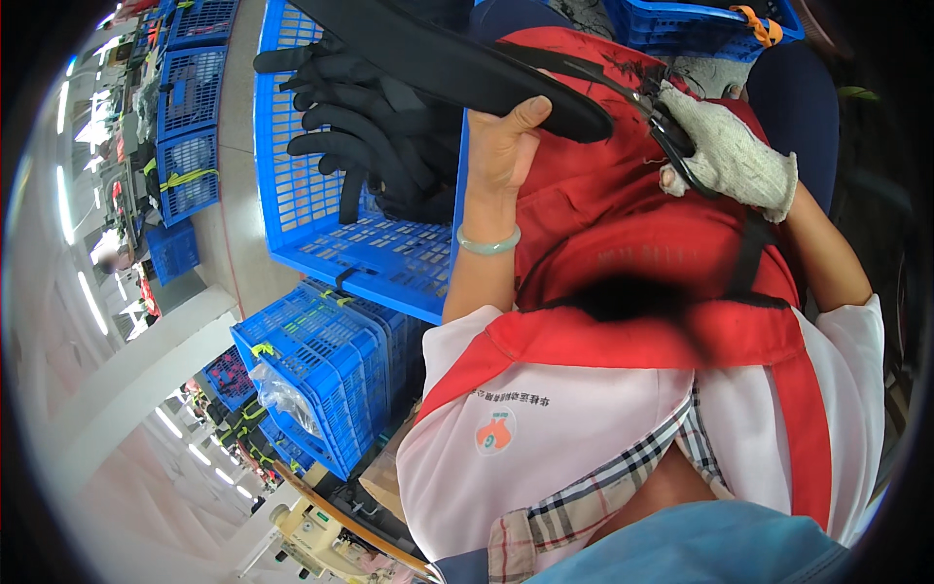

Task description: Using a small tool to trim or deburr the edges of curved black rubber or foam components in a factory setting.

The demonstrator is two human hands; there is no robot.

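Note:
My left hand [506, 146] grips a long black padded strap [467, 68] near its rounded end, thumb on top and the other fingers mostly hidden beneath. On my right hand [730, 151] is a whitish knitted glove with bare fingertips showing, closed around the black handles of a pair of scissors [671, 146]. The scissors point up and left, toward the strap's edge; whether the blades touch it I cannot tell. Both hands are above the red apron [603, 214] over my lap. Black thread scraps [652, 76] lie on the apron beyond the scissors.
Left of my lap, a blue plastic crate [360, 268] holds a heap of similar black straps [370, 146]. Another blue crate [671, 21] with an orange tie stands at the far right. Stacked blue crates [311, 370] are at lower left, near a sewing machine [316, 540].

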